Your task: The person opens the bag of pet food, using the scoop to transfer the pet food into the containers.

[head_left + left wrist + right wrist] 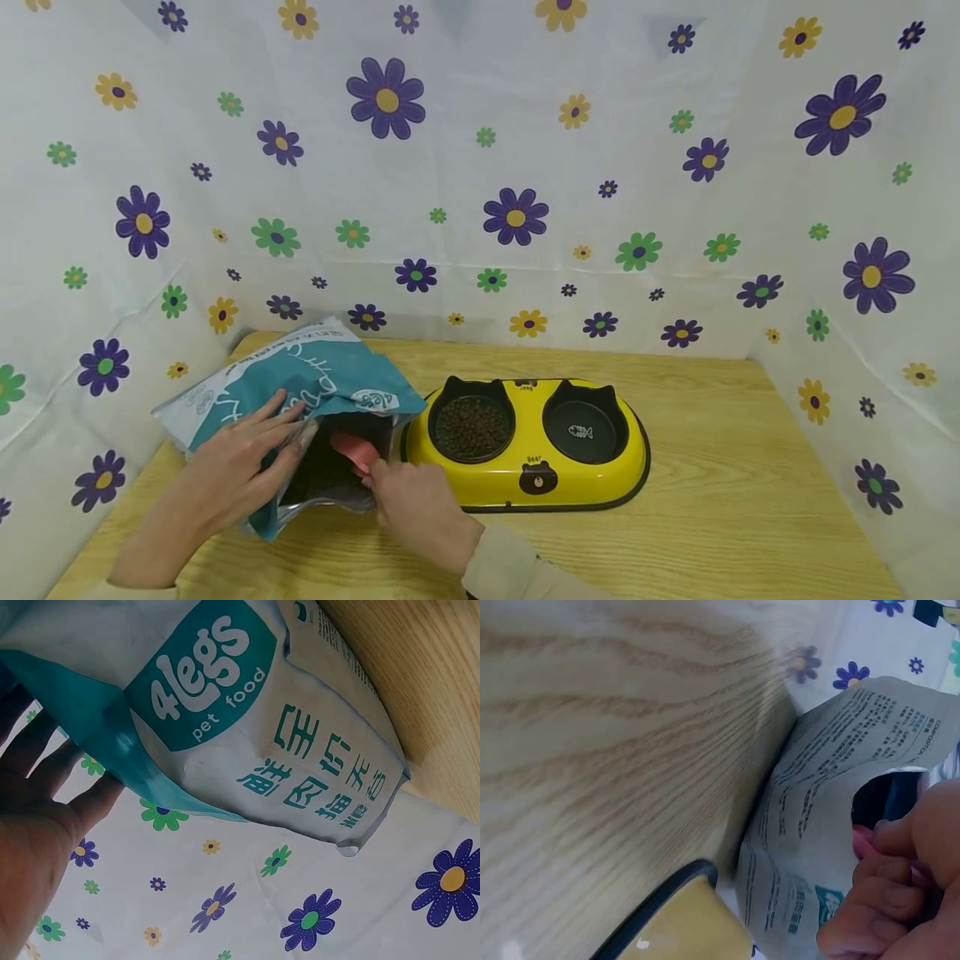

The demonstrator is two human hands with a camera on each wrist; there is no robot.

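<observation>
A teal and white pet food bag (pixel 300 375) leans over on the table at the left, its dark mouth facing me. My left hand (pixel 243 467) holds the bag by the near left side of its mouth; in the left wrist view its fingertips go out of sight behind the teal edge. With curled fingers my right hand (pixel 420 508) grips a pink scoop (pixel 356 452), whose front end reaches into the mouth. What the scoop carries cannot be made out. The right wrist view shows the fist against the bag's printed side (pixel 802 817).
Right of the bag stands a yellow double pet bowl (pixel 528 479). Its left black bowl (pixel 510 421) holds brown kibble (pixel 472 427); the right black bowl (pixel 585 432) shows a fishbone print. A flower-patterned white cloth (pixel 450 167) surrounds the wooden table (pixel 720 483).
</observation>
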